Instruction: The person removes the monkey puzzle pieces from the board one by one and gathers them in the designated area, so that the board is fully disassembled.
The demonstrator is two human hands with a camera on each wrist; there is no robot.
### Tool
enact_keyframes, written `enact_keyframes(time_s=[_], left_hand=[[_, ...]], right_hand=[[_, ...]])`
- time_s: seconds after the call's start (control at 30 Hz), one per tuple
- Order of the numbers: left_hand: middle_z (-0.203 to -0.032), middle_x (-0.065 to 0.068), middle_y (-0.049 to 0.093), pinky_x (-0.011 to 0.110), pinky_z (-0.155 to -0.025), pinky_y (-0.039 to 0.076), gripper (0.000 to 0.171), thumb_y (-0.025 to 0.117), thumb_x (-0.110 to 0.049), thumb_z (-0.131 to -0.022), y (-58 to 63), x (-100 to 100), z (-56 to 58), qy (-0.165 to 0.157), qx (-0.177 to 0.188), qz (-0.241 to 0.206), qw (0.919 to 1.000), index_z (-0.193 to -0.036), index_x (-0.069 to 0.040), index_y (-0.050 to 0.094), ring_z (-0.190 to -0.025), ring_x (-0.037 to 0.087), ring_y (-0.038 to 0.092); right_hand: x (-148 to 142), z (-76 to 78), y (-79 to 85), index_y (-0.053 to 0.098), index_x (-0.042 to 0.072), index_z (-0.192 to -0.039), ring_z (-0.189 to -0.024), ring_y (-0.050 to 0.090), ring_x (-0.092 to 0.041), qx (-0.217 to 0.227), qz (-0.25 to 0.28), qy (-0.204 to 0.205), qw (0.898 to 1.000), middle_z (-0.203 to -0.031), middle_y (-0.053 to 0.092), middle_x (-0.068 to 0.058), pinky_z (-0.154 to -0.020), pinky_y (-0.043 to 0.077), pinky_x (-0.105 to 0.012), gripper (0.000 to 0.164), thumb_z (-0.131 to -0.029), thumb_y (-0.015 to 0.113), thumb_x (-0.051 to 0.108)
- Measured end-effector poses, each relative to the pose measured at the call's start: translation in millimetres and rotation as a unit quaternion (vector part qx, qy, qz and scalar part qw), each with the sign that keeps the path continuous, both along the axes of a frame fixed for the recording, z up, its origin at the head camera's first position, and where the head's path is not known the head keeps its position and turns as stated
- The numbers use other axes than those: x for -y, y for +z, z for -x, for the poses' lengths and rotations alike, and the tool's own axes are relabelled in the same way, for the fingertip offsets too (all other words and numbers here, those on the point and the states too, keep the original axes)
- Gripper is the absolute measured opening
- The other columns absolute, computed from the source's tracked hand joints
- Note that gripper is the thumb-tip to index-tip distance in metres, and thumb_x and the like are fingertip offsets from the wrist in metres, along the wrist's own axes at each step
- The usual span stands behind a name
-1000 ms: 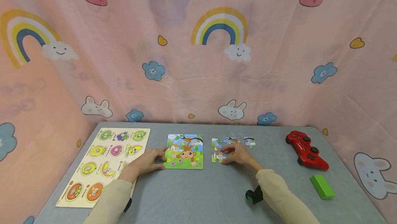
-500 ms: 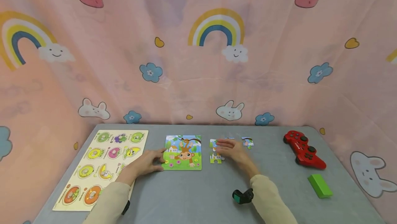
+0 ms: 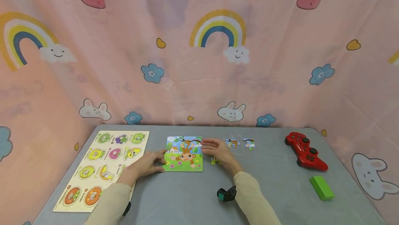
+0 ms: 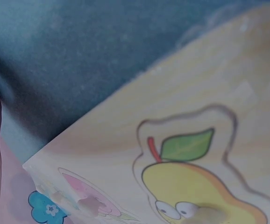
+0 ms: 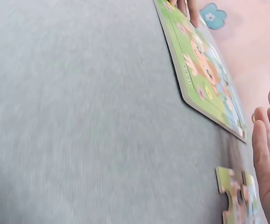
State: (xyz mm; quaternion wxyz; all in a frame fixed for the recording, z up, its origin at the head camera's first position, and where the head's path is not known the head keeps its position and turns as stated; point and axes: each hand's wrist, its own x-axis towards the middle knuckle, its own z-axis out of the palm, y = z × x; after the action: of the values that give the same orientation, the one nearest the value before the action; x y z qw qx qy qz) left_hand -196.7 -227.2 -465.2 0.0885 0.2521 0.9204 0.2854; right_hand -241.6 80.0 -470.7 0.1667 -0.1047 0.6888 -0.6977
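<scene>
A square picture puzzle (image 3: 184, 154) showing an upside-down monkey lies flat on the table. My left hand (image 3: 149, 164) rests at its left edge; in the right wrist view the left fingertips (image 5: 194, 11) lie on the puzzle's surface. My right hand (image 3: 218, 150) stands at the right edge with its fingers extended and nothing gripped. Beneath and beside the right hand, loose puzzle pieces (image 3: 215, 161) are partly hidden; joined pieces (image 5: 230, 189) also show in the right wrist view. Two more pieces, a bird piece (image 3: 232, 143) and a branch piece (image 3: 249, 143), lie farther right.
A wooden fruit board (image 3: 93, 162) with several knobbed shapes lies at the left, under the left forearm. At the right are a red game controller (image 3: 305, 151) and a green block (image 3: 322, 187). A pink printed curtain (image 3: 199, 90) closes off the back.
My right hand has let go of the loose pieces, straightened its fingers and moved left to the monkey puzzle's right edge. The left hand stays in place.
</scene>
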Motion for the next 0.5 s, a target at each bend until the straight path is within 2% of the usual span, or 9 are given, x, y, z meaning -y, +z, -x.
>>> enact_keyframes(time_s=[0.2,0.43,0.5], left_hand=[[-0.142,0.020,0.046,0.043,-0.091,0.042,0.015,0.076,-0.016,-0.082,0.8,-2,-0.5,0.004,0.005,-0.001,1.0000,-0.081,-0.015,0.061,-0.125,0.036,0.049],[-0.141,0.022,0.047,0.033,-0.080,0.039,0.016,0.076,-0.015,-0.082,1.6,-1,-0.5,0.000,0.001,-0.004,1.0000,-0.081,-0.013,0.060,-0.119,0.032,0.053],[-0.141,0.022,0.047,0.034,-0.082,0.040,0.016,0.075,-0.015,-0.082,1.7,-1,-0.4,0.000,0.002,-0.005,1.0000,-0.080,-0.013,0.060,-0.120,0.033,0.053]], right_hand=[[13,4.0,-5.6,0.051,-0.011,-0.127,-0.108,0.063,-0.030,0.008,0.014,-0.018,1.000,-0.127,0.055,-0.030,-0.085,0.051,-0.031,0.044,-0.085,0.064,-0.010],[29,5.3,-9.9,0.049,-0.014,-0.128,-0.110,0.061,-0.035,0.005,0.039,-0.004,0.999,-0.126,0.054,-0.032,-0.086,0.051,-0.032,0.044,-0.086,0.062,-0.012],[33,5.5,-10.9,0.049,-0.014,-0.128,-0.110,0.060,-0.037,0.004,0.041,0.001,0.999,-0.126,0.054,-0.032,-0.086,0.051,-0.032,0.045,-0.086,0.062,-0.012]])
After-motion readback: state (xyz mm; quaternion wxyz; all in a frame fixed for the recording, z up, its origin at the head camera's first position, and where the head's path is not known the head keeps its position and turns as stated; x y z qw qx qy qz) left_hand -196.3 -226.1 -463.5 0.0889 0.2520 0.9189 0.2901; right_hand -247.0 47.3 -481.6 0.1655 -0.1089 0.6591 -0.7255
